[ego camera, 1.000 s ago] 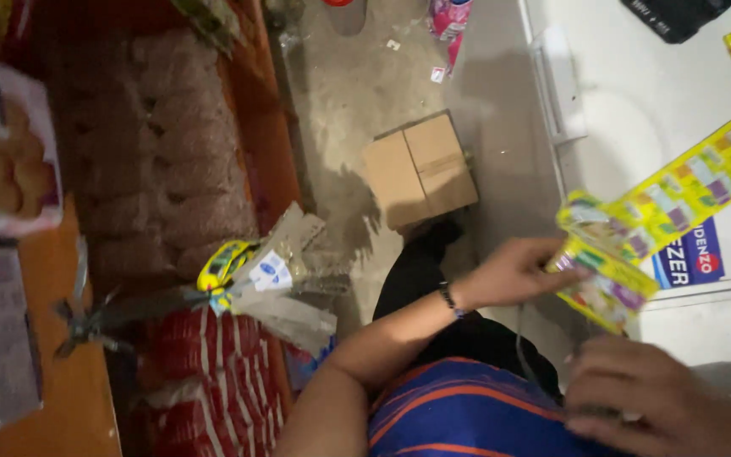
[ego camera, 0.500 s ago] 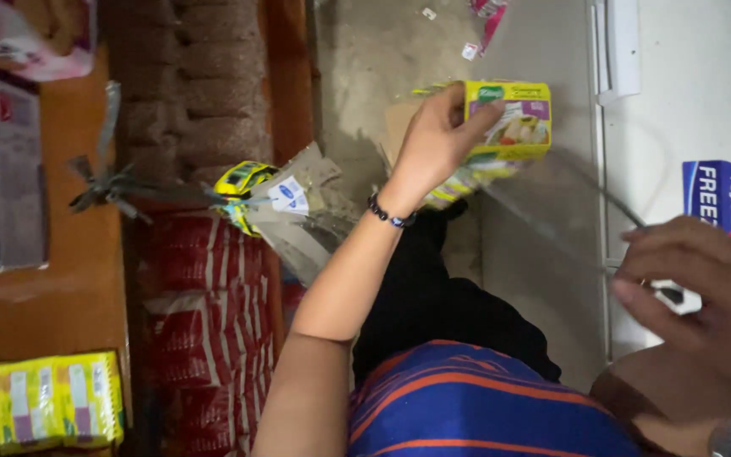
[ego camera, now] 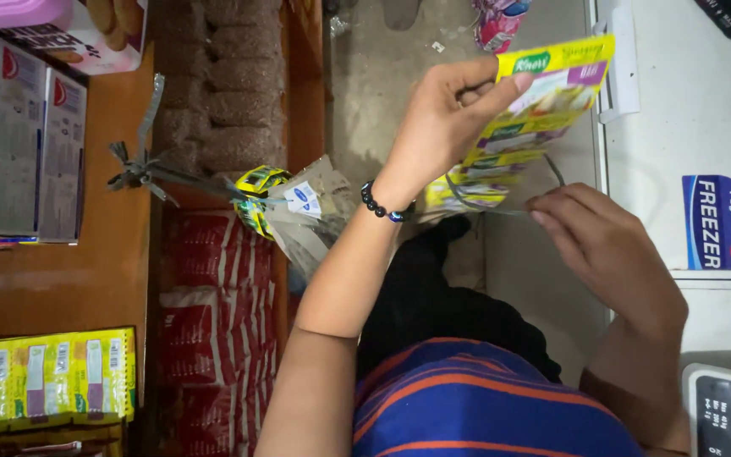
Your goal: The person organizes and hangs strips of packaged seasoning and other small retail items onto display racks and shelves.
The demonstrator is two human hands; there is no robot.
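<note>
Now I see my left hand (ego camera: 450,114) has lifted the yellow sachet strip (ego camera: 522,118), pinching it, while my right hand (ego camera: 602,245) has arrived, fingers curled on its thin loop (ego camera: 501,207).

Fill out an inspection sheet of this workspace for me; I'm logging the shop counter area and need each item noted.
Surface: wooden counter at left, white freezer lid at right.
Job's things: yellow-green sachet strip, held up above the floor.
Clutter: yellow packets and boxes on the counter; red packs and brown sacks below; hanging sachets.
Hands: left hand grips the strip's top; right hand touches a thin clear band looped under the strip.
Cables: nothing seen.
Surroundings: concrete floor, scale at lower right.
</note>
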